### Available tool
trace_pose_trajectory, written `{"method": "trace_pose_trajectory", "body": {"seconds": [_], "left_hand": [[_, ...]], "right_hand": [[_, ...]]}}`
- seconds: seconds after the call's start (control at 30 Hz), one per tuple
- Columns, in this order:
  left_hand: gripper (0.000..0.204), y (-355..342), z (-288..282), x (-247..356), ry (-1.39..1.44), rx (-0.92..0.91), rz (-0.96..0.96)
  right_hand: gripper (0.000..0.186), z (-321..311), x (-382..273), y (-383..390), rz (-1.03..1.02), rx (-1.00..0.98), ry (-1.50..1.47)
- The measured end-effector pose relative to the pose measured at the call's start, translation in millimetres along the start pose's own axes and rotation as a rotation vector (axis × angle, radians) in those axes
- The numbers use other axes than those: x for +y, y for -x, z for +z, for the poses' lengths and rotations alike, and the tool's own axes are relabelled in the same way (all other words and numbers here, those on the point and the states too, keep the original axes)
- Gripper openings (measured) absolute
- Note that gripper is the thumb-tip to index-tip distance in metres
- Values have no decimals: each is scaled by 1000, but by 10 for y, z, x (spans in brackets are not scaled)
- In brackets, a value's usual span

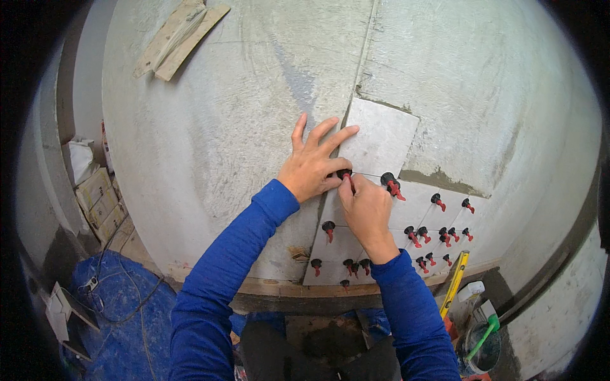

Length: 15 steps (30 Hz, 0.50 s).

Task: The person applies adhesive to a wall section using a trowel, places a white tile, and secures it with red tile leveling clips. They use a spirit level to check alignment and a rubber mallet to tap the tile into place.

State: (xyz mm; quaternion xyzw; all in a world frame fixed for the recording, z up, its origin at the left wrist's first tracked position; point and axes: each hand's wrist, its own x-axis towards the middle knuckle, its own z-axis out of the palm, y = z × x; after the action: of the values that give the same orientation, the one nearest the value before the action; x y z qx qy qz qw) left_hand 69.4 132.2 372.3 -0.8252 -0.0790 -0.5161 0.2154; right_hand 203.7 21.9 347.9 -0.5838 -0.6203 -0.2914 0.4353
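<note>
Both hands are at one tile levelling spacer (344, 173), a black cap with a red handle at the lower left corner of the top grey tile (382, 135). My left hand (310, 166) pinches its black cap between thumb and index finger, the other fingers spread over the wall and the tile's edge. From below, my right hand (368, 209) closes its fingertips on the red handle; those fingers partly hide it. Another levelling spacer (391, 185) stands on the joint to the right. Several more sit along the joints of the lower tiles (416, 202).
Rough grey wall (210, 140) surrounds the tiles, with wet mortar (438, 180) along their upper edge. A wooden piece (181, 39) is at the upper left. A yellow spirit level (454, 284) leans at lower right near a bucket (484, 349). Cables cross a blue sheet (121, 317).
</note>
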Motion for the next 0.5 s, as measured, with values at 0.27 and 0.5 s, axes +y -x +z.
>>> {"method": "trace_pose_trajectory", "body": {"seconds": [0.27,0.5], "left_hand": [[26,39,47,-28,59,35,15],[22,45,85,-50,98,35,9]], "right_hand": [[29,36,19,-15,-32,67,-42],[29,42,47,-27,-49,58,-43]]}}
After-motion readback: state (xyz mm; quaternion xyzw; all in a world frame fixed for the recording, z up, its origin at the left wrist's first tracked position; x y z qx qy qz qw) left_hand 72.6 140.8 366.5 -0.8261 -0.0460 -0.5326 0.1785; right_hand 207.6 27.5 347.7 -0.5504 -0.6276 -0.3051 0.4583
